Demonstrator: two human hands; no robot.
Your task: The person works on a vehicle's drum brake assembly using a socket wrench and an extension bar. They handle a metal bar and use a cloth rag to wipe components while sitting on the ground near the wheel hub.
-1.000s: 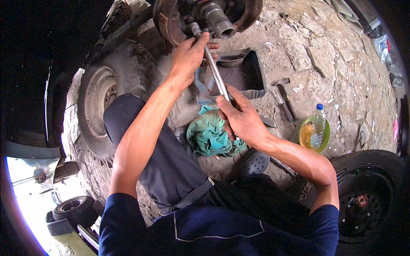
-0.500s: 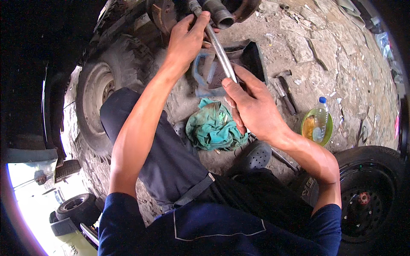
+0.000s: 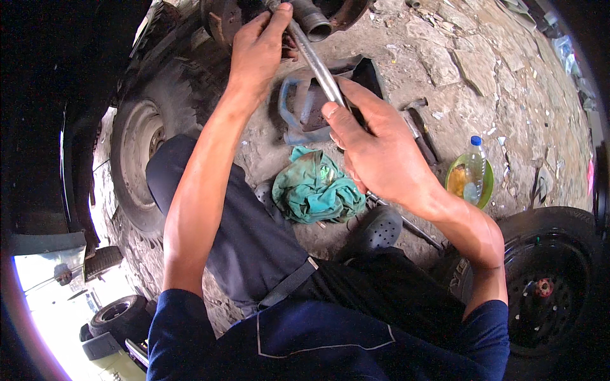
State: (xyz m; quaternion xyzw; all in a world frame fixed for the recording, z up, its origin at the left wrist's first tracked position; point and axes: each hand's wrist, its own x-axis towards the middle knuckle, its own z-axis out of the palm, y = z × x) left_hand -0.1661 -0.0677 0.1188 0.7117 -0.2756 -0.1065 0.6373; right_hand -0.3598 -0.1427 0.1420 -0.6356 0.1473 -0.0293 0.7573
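My left hand (image 3: 257,60) grips the long steel bar (image 3: 310,56) near its upper end, where it meets the rusty hub assembly (image 3: 219,19) with a protruding tubular spindle (image 3: 312,24). My right hand (image 3: 381,149) is wrapped round the bar lower down, thumb lying along it. The bar's upper tip is cut off by the frame's top edge. Below the hub sits a dirty plastic container (image 3: 375,76) with a blue side. A crumpled green rag (image 3: 308,193) lies under my right hand, beside my shoe (image 3: 381,228).
A large tyre and rim (image 3: 136,159) stands at left, a black wheel (image 3: 540,286) lies at lower right. A hammer (image 3: 422,136), a green bowl (image 3: 454,184) with a plastic bottle (image 3: 475,168), and another metal bar (image 3: 419,232) lie on the broken stone ground.
Both hands and the bar have moved upward, my right hand markedly higher and slightly rightward, more over the container. The hub now sits higher in view.
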